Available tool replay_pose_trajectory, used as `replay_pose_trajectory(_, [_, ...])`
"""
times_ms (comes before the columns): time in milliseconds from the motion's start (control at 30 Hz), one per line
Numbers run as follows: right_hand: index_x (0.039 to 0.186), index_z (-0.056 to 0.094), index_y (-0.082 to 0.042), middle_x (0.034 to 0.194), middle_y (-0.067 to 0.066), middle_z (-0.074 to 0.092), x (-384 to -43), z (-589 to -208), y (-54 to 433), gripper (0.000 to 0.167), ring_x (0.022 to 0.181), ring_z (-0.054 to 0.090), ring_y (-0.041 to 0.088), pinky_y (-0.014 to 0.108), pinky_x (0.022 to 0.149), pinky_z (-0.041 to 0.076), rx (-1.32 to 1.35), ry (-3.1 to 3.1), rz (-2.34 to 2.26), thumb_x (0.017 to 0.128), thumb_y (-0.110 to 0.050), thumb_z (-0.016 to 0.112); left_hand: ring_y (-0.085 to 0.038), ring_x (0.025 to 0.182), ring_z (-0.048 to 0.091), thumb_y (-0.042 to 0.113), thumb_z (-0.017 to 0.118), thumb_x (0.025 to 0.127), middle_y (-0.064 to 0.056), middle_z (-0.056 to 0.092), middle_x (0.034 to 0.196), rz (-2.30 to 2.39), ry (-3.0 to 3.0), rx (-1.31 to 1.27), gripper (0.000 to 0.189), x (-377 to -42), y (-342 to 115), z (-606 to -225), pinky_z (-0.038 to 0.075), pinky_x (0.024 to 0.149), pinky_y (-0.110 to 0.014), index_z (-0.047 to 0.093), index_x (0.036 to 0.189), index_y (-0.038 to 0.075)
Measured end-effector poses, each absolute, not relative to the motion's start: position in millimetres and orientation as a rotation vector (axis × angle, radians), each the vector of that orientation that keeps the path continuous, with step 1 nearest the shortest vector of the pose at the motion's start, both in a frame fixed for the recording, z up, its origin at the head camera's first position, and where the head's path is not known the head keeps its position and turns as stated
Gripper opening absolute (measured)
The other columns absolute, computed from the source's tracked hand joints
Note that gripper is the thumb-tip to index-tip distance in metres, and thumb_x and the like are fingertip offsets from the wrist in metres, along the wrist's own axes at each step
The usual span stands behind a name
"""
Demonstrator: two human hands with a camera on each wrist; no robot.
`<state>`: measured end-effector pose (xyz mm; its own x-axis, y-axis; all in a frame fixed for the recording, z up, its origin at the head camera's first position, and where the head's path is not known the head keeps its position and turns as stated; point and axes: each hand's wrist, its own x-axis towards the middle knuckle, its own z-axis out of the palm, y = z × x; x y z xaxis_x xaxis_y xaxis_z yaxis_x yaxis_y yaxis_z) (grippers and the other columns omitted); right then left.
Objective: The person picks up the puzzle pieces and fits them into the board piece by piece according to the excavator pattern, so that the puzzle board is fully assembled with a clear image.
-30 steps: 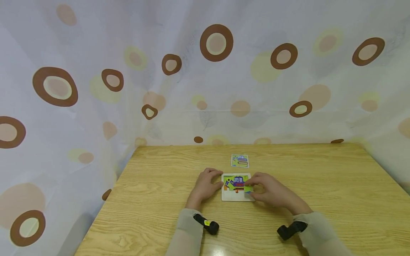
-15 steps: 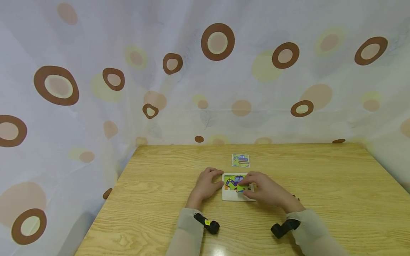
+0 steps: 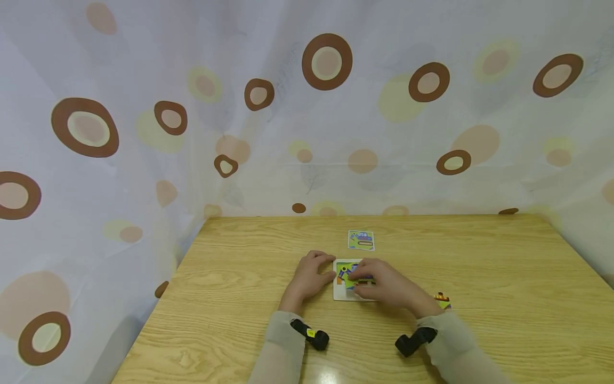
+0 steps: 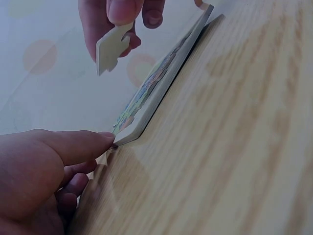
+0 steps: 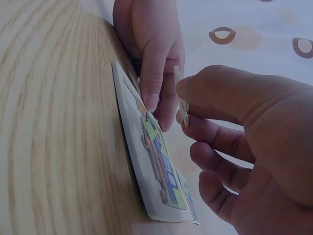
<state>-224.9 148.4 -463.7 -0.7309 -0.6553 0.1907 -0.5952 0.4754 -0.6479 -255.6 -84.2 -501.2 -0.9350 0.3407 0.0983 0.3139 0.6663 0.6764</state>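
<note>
A white-framed jigsaw puzzle board (image 3: 339, 294) lies flat on the table, with a blue excavator picture partly laid in its upper area. My left hand (image 3: 308, 274) rests at the board's left edge, thumb and fingertips touching the rim. Over the board, my right hand (image 3: 390, 284) pinches a green puzzle piece (image 3: 349, 284) between thumb and fingers. In the left wrist view the puzzle piece (image 4: 111, 51) shows its pale back and stands tilted, raised above the board. My right hand covers the board's right part in the head view.
A small picture card (image 3: 361, 240) showing the excavator lies behind the board. Colourful puzzle pieces (image 3: 443, 301) lie on the wooden table (image 3: 249, 256), partly hidden by my right wrist. A patterned curtain (image 3: 307, 122) hangs behind the table.
My right hand has moved left across the board with the puzzle piece, from its right side toward the left. Pieces beside the right wrist have come into view. The left hand stays put.
</note>
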Motion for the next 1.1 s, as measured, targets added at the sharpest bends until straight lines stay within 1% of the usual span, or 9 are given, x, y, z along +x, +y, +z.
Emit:
replay_pose_trajectory(167, [0.110, 0.075, -0.008, 0.104, 0.000, 0.065, -226, -468, 142, 0.021, 0.089, 0.058, 0.019, 0.031, 0.073, 0.051, -1.119, 2.585, -1.109, 0.090, -0.008, 0.069, -0.033, 0.126, 0.046, 0.022, 0.067, 0.095, -0.009, 0.052, 0.133, 1.134, 2.835, 0.568, 0.038, -255, -85, -501, 0.037, 0.106, -0.049, 0.064, 0.132, 0.014])
replay_pose_trajectory(367, [0.111, 0.075, -0.008, 0.102, -0.002, 0.065, -226, -471, 136, 0.021, 0.088, 0.058, 0.019, 0.034, 0.074, 0.051, -1.090, 2.563, -1.109, 0.091, -0.009, 0.069, -0.033, 0.127, 0.045, 0.022, 0.067, 0.095, -0.009, 0.051, 0.134, 1.133, 2.824, 0.562, 0.038, -254, -84, -498, 0.036, 0.106, -0.049, 0.064, 0.132, 0.014])
replay_pose_trajectory(567, [0.113, 0.074, -0.005, 0.104, -0.003, 0.064, -228, -474, 131, 0.022, 0.089, 0.058, 0.014, 0.029, 0.074, 0.050, -1.042, 2.541, -1.096, 0.092, -0.011, 0.070, -0.032, 0.127, 0.045, 0.023, 0.066, 0.096, -0.008, 0.051, 0.135, 1.132, 2.824, 0.559, 0.038, -254, -84, -497, 0.036, 0.106, -0.048, 0.063, 0.132, 0.014])
replay_pose_trajectory(733, [0.112, 0.074, -0.005, 0.102, -0.001, 0.064, -229, -476, 129, 0.022, 0.089, 0.057, 0.016, 0.028, 0.072, 0.048, -1.032, 2.553, -1.067, 0.091, -0.011, 0.070, -0.031, 0.127, 0.045, 0.023, 0.066, 0.096, -0.008, 0.051, 0.135, 1.131, 2.826, 0.557, 0.038, -255, -84, -497, 0.037, 0.106, -0.048, 0.063, 0.133, 0.014])
replay_pose_trajectory(1100, [0.110, 0.075, -0.005, 0.100, -0.002, 0.064, -231, -479, 127, 0.021, 0.090, 0.058, 0.014, 0.027, 0.074, 0.050, -1.054, 2.588, -1.017, 0.090, -0.011, 0.071, -0.032, 0.127, 0.045, 0.021, 0.067, 0.095, -0.009, 0.051, 0.135, 1.135, 2.822, 0.546, 0.038, -253, -84, -496, 0.036, 0.106, -0.048, 0.063, 0.132, 0.013])
